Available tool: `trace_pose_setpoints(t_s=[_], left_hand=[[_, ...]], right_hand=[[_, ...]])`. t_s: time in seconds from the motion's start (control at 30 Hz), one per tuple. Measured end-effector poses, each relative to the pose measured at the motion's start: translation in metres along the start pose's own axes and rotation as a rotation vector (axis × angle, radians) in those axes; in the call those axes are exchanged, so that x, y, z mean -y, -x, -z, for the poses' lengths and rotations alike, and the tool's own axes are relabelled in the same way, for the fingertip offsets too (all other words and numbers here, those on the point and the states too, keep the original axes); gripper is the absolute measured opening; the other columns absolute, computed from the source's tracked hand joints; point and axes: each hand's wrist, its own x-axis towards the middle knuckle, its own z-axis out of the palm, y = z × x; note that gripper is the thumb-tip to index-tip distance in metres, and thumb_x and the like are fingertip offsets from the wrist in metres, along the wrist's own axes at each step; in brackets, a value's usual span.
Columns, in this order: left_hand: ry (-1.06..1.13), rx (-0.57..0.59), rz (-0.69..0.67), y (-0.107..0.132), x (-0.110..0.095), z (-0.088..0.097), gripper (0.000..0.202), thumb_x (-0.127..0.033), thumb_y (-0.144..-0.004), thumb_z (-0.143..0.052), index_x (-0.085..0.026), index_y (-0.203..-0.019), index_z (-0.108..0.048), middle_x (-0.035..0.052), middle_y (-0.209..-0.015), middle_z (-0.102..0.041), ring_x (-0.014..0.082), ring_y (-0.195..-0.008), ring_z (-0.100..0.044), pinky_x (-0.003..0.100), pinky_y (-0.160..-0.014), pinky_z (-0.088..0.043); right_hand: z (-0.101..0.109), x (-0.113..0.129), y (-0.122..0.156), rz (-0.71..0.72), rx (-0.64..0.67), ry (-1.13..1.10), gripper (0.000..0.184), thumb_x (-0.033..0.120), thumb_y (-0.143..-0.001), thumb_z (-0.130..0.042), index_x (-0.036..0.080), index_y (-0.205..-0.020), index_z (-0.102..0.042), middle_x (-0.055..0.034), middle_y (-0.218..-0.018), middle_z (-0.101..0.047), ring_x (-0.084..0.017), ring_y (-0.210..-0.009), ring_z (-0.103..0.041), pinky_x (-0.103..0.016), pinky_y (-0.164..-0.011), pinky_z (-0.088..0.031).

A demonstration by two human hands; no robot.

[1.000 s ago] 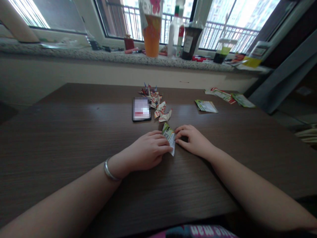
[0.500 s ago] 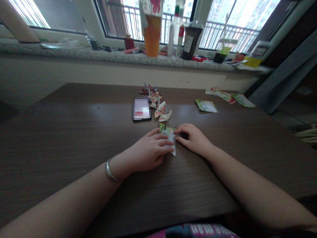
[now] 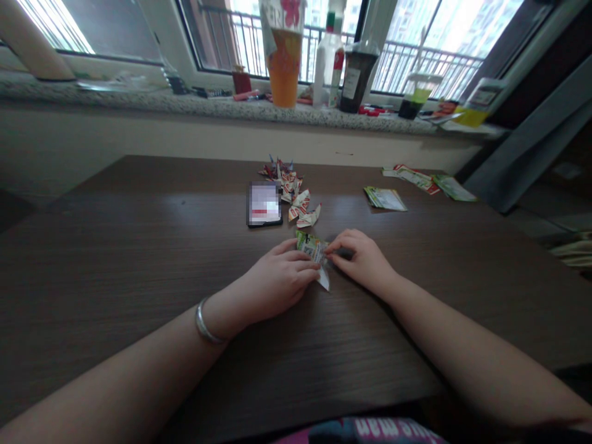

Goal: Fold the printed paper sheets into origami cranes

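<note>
A green-and-white printed wrapper (image 3: pixel 315 248) lies on the dark wood table in front of me, its pale lower corner pointing toward me. My left hand (image 3: pixel 284 274), with a silver bangle at the wrist, rests over its left part, fingers stretched out and pressing it down. At the wrapper's right edge, my right hand (image 3: pixel 363 259) pinches it between thumb and fingertips. Just beyond are several folded paper pieces (image 3: pixel 300 205) in cream and red, set in a cluster. A phone (image 3: pixel 264 205) with a blurred screen lies left of them.
A stack of green-and-white wrappers (image 3: pixel 385 198) lies at the table's right rear. More flat wrappers (image 3: pixel 419 179) are behind it. On the stone windowsill (image 3: pixel 203 106) stand a tall cup of orange drink (image 3: pixel 283 68), bottles and a dark cup (image 3: pixel 357 77).
The wrapper's right side has crumpled or folded inward under my right fingertips. My left fingers have drawn back slightly, showing more of the pale lower corner.
</note>
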Motion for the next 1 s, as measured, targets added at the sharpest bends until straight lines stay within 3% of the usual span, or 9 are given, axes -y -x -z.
trace_pose_setpoints(t_s=[0.23,0.4,0.53,0.67,1.0], left_hand=[[-0.036,-0.035,-0.061,0.0004,0.0006,-0.0034,0.023,-0.011,-0.085,-0.051,-0.018,-0.103,-0.064,0.0046,-0.115,-0.068,0.0167,-0.11,-0.061,0.033,-0.105,-0.039],[-0.084,0.007,-0.033,-0.0007,-0.0024,0.0019,0.02,-0.014,-0.085,-0.054,-0.022,-0.1,-0.065,0.0027,-0.106,-0.069,0.02,-0.104,-0.061,0.042,-0.104,-0.036],[-0.157,0.043,0.017,-0.0015,-0.0046,0.0058,0.02,-0.017,-0.084,-0.058,-0.025,-0.101,-0.065,0.0021,-0.098,-0.068,0.0209,-0.093,-0.06,0.041,-0.092,-0.04],[-0.177,0.032,0.017,-0.0014,-0.0047,0.0058,0.021,-0.018,-0.085,-0.057,-0.026,-0.102,-0.065,0.001,-0.098,-0.068,0.02,-0.091,-0.059,0.04,-0.092,-0.037],[-0.196,0.084,0.045,-0.0003,-0.0047,0.0047,0.021,-0.018,-0.087,-0.054,-0.024,-0.105,-0.063,0.0023,-0.095,-0.069,0.0205,-0.088,-0.061,0.038,-0.08,-0.038]], right_hand=[[0.0003,0.0053,0.0005,-0.122,0.004,-0.054,0.007,0.014,-0.077,-0.063,0.02,-0.076,-0.06,-0.001,-0.078,-0.065,-0.016,-0.076,-0.059,-0.03,-0.072,-0.046],[-0.002,0.0084,0.0006,-0.253,-0.009,-0.202,0.015,0.017,-0.075,-0.064,0.02,-0.086,-0.054,0.0015,-0.074,-0.062,-0.013,-0.068,-0.058,-0.027,-0.067,-0.047],[-0.0016,0.0086,0.0006,-0.271,0.014,-0.187,0.008,0.019,-0.075,-0.065,0.02,-0.079,-0.057,0.0007,-0.073,-0.063,-0.013,-0.067,-0.057,-0.027,-0.067,-0.047],[-0.0008,0.0077,0.0009,-0.288,0.032,-0.146,0.011,0.021,-0.075,-0.066,0.019,-0.069,-0.056,0.0016,-0.068,-0.062,-0.013,-0.064,-0.056,-0.026,-0.062,-0.043],[0.0,0.0054,0.001,-0.311,0.037,-0.117,0.014,0.029,-0.081,-0.063,0.02,-0.072,-0.06,-0.0008,-0.073,-0.068,-0.015,-0.068,-0.06,-0.027,-0.063,-0.043]])
